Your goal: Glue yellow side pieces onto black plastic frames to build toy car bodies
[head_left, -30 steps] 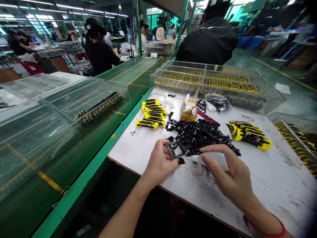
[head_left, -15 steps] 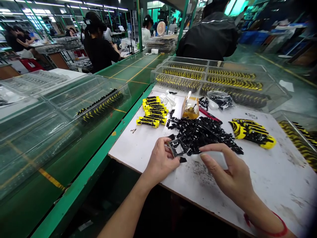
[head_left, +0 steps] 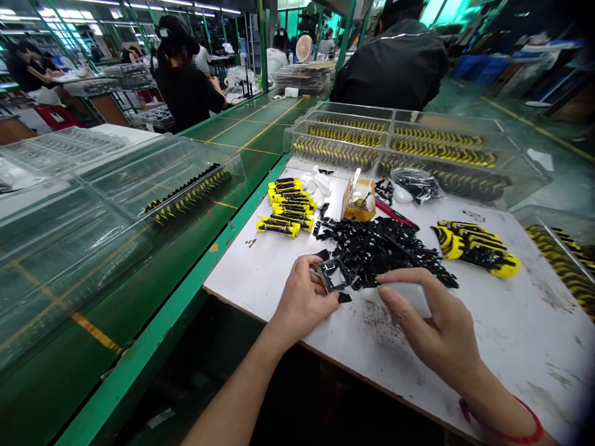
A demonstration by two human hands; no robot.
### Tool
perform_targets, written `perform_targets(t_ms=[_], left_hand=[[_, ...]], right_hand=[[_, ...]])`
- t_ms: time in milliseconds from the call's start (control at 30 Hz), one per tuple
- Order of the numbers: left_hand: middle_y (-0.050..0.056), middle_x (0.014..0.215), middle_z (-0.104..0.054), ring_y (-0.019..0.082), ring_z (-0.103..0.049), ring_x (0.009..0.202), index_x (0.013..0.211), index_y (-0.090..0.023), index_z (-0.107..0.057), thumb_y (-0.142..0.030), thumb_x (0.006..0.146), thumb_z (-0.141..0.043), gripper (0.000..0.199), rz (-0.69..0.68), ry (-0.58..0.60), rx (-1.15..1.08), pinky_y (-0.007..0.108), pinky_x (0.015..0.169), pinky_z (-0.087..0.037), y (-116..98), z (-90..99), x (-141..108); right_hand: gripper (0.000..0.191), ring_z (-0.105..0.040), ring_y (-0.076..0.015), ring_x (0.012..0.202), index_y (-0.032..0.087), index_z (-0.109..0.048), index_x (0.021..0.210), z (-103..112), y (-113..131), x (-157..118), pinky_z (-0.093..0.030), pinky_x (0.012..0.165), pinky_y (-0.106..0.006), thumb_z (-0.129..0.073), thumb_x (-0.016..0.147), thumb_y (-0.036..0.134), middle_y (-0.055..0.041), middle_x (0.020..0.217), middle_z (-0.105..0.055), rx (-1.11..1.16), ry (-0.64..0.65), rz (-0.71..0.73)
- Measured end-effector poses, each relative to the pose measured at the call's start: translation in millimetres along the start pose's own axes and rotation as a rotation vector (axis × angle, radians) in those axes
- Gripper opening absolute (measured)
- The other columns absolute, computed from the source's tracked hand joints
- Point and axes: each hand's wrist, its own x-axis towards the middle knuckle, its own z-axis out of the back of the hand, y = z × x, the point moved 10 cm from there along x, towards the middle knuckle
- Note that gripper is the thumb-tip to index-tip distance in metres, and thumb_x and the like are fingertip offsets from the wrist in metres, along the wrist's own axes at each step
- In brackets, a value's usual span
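My left hand (head_left: 304,297) grips a small dark frame-like part (head_left: 331,275) between thumb and fingers, near the front edge of the white table (head_left: 246,272). In my right hand (head_left: 434,316) is a whitish translucent bottle (head_left: 409,298), its tip pointing left toward the dark part. Just beyond both hands lies a pile of small black pieces (head_left: 385,248). Yellow-and-black parts (head_left: 290,209) are lined up at the left of the table. More curved yellow-and-black parts (head_left: 478,248) rest at the right.
An orange-brown box (head_left: 359,201), a red tool (head_left: 395,214) and a bag of black pieces (head_left: 416,186) stand behind the pile. Clear trays (head_left: 390,145) border the back. A green conveyor (head_left: 204,238) runs along the left. A person in black (head_left: 390,68) is beyond the trays.
The view has shifted very slightly. Both hands keep nearly the same place and hold the same things.
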Motion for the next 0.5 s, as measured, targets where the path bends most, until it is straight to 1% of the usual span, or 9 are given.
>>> perform_targets(t_ms=[167,333,500], left_hand=[[0.002,0.090,-0.056,0.011,-0.060,0.071,0.113,-0.020,-0.042,-0.011,0.065,-0.067,0.056,0.000,-0.002,0.001,0.023,0.063,-0.052,-0.5,0.5,0.4],[0.001,0.090,-0.056,0.010,-0.060,0.068,0.113,-0.020,-0.041,-0.011,0.065,-0.067,0.056,0.007,0.002,0.005,0.023,0.063,-0.052,-0.4,0.2,0.5],[0.001,0.089,-0.056,0.011,-0.060,0.070,0.114,-0.020,-0.042,-0.011,0.064,-0.067,0.056,0.002,0.003,-0.006,0.024,0.064,-0.052,-0.6,0.2,0.4]], right_hand=[[0.017,-0.045,-0.0087,0.036,0.025,-0.060,0.090,2.5,1.2,0.4,-0.034,0.035,-0.025,-0.055,0.084,0.040,-0.0002,0.072,-0.065,0.005,-0.021,0.018],[0.016,-0.048,-0.0098,0.038,0.025,-0.060,0.090,0.3,0.4,0.4,-0.033,0.034,-0.024,-0.056,0.084,0.040,-0.0003,0.071,-0.065,0.006,-0.009,0.012],[0.015,-0.041,-0.0076,0.034,0.025,-0.060,0.091,-0.8,1.5,1.2,-0.033,0.033,-0.024,-0.056,0.084,0.038,-0.0002,0.071,-0.065,0.009,0.004,0.024]])
